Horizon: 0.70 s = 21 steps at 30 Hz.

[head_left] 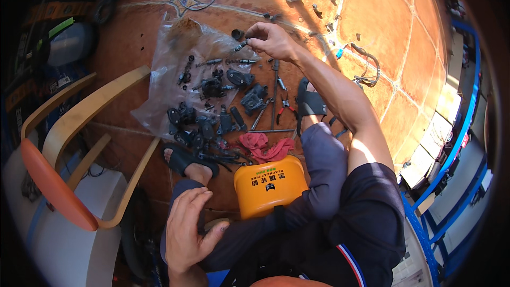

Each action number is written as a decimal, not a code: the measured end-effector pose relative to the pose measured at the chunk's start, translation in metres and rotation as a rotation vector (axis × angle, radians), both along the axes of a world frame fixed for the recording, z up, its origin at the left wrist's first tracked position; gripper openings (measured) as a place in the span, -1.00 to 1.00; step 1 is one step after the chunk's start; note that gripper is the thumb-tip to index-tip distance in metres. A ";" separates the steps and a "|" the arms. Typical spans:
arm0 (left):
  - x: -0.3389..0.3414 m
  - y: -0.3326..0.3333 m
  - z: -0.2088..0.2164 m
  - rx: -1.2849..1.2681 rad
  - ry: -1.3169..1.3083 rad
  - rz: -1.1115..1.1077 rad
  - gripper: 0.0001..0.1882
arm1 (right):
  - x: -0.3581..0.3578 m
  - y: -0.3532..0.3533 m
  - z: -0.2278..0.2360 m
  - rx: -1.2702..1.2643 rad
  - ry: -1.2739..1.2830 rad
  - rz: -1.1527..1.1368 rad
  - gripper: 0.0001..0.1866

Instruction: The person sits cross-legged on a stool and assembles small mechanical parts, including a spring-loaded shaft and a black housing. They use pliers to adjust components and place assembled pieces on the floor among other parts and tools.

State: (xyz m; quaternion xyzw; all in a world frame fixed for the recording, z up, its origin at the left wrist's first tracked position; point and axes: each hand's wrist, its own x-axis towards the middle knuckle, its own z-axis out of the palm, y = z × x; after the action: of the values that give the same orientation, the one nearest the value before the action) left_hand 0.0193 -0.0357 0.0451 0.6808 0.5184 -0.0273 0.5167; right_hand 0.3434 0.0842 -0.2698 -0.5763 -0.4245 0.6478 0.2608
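Note:
Stretched out over the floor, my right hand [272, 41] pinches a small dark cylindrical metal part [240, 45] between thumb and fingers. Just past it stands a short black cup-shaped piece [237, 34]. A clear plastic sheet [159, 98] lies below, carrying springs [241, 61] and several black mechanical parts [212, 86]. Close to my body, my left hand [188, 228] hovers over my leg with fingers apart, holding nothing. A red rag [265, 146] lies crumpled between my sandalled feet.
A yellow plastic stool [270, 188] stands between my legs. Red-handled pliers [287, 109] and a long rod [275, 95] lie beside my right foot. At left is a wooden-armed chair [58, 180]; at right, a blue-framed shelf [451, 143]. A coiled cable [366, 69] and small parts dot the tiles.

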 end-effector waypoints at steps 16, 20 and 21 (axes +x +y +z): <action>-0.016 0.012 -0.020 0.409 -0.114 0.566 -0.58 | -0.100 -0.019 0.211 0.033 0.569 0.268 -0.78; -0.020 0.002 -0.011 0.361 -0.352 0.660 -0.71 | -0.111 -0.039 0.276 0.110 0.489 0.219 -0.77; -0.021 0.000 -0.008 0.386 -0.384 0.654 -0.72 | -0.112 -0.047 0.289 0.159 0.437 0.188 -0.76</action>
State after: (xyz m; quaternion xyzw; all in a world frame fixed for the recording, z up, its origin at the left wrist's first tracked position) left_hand -0.0016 -0.0357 0.0373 0.5576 0.5969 0.3629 0.4485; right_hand 0.2318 0.0377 0.0196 -0.3581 -0.4594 0.7431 0.3295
